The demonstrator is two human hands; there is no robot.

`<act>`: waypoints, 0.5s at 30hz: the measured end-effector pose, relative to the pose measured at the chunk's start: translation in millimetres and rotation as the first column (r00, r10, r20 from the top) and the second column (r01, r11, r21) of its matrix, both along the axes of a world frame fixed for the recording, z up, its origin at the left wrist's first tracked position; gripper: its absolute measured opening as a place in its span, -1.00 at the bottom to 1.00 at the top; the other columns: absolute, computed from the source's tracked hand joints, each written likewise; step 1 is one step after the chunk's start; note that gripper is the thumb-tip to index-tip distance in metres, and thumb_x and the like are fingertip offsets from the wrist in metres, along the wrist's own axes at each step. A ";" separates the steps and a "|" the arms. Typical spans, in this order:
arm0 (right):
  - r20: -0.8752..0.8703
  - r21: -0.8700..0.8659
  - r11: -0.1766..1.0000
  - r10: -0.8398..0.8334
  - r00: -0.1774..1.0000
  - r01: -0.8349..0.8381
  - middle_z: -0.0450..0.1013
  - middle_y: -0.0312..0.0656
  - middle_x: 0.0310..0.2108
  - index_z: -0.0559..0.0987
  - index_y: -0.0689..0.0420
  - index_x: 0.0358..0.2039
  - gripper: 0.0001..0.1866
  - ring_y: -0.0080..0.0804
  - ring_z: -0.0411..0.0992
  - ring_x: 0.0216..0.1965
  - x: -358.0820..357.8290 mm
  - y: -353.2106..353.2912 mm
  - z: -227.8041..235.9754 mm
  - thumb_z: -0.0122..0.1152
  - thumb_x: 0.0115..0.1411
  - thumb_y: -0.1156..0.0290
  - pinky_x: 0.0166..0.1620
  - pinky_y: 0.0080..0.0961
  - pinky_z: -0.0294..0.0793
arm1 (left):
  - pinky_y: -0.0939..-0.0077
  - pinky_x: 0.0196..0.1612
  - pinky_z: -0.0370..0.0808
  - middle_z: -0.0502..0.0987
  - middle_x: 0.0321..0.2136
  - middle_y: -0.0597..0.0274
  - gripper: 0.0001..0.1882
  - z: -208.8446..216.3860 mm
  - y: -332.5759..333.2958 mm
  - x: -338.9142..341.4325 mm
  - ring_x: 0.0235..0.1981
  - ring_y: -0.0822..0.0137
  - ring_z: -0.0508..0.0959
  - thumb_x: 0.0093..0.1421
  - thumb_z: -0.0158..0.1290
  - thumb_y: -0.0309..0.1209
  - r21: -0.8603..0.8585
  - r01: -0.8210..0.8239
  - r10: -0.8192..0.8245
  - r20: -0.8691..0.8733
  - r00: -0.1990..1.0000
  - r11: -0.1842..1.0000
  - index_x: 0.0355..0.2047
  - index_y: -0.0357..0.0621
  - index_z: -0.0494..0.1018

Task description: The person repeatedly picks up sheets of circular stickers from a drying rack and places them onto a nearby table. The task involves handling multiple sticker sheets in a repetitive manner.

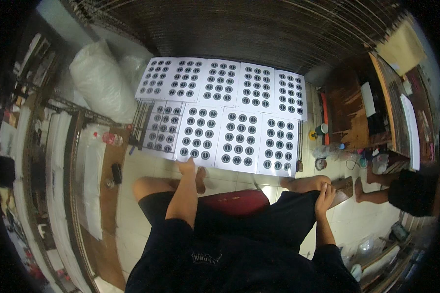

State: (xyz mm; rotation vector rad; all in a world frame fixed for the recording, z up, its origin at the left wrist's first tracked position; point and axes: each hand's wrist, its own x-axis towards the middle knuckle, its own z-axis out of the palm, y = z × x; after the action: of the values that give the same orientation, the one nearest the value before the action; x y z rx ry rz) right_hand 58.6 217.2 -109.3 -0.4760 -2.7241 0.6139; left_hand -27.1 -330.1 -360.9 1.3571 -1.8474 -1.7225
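White sheets (225, 80) printed with rows of dark round marks lie in two rows on a wire drying rack (141, 119). At the near edge of the front row, my left hand (186, 166) is closed on the lower edge of a printed sheet (197, 131). Left of that sheet, more dark round marks show through the rack wires. My right hand (325, 196) lies on my right knee with its fingers stretched out. A flat brown board (343, 190) shows beside this hand; whether the two touch I cannot tell.
Stacked rack layers (259, 34) rise behind the sheets. At left are a large white plastic bag (100, 73) and metal shelving (73, 161). On the right stand a wooden cabinet (349, 115) and a cup (321, 129). Another person's bare legs (376, 188) are at far right.
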 end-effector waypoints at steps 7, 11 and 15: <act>-0.076 -0.011 0.994 -0.110 0.991 0.110 0.36 0.01 -0.19 0.52 0.20 -0.28 -0.68 -0.03 0.28 -0.12 3.5 -1.7 -0.9 -0.08 0.25 0.22 -0.04 -0.21 0.23 | 0.49 -0.10 0.37 0.44 -0.13 0.09 -0.39 265.7 126.8 -26.6 -0.15 0.36 0.43 0.12 0.09 -0.42 0.038 0.759 -0.712 -0.318 0.626 0.650 0.16 -0.27 0.14; -0.090 -0.151 0.985 -0.100 0.991 0.086 0.38 0.00 -0.24 0.54 0.17 -0.28 -0.73 0.00 0.29 -0.16 10.3 16.5 0.3 0.01 0.19 0.25 -0.06 -0.21 0.23 | 0.40 0.01 0.37 0.46 -0.13 0.16 -0.42 297.5 170.9 57.7 -0.11 0.37 0.44 0.12 0.11 -0.45 -0.126 0.956 -0.939 -0.263 0.224 0.263 0.13 -0.25 0.19; -0.044 -0.574 0.809 -0.186 0.982 0.128 0.44 -0.07 -0.20 0.51 0.12 -0.18 -0.72 -0.21 0.37 -0.14 -1.6 55.1 5.2 0.10 0.16 0.24 -0.05 -0.37 0.31 | 0.41 -0.13 0.45 0.51 -0.23 0.09 -0.39 257.4 177.0 97.9 -0.21 0.31 0.52 0.06 0.18 -0.25 -0.063 0.997 -0.995 0.092 -0.046 -0.051 0.07 -0.24 0.27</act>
State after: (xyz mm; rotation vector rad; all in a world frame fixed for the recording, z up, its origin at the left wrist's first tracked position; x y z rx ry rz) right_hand 57.1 272.2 -104.2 -0.7755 -2.3344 1.3754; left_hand 70.8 -153.1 -103.5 -0.5619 -3.2404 -1.8723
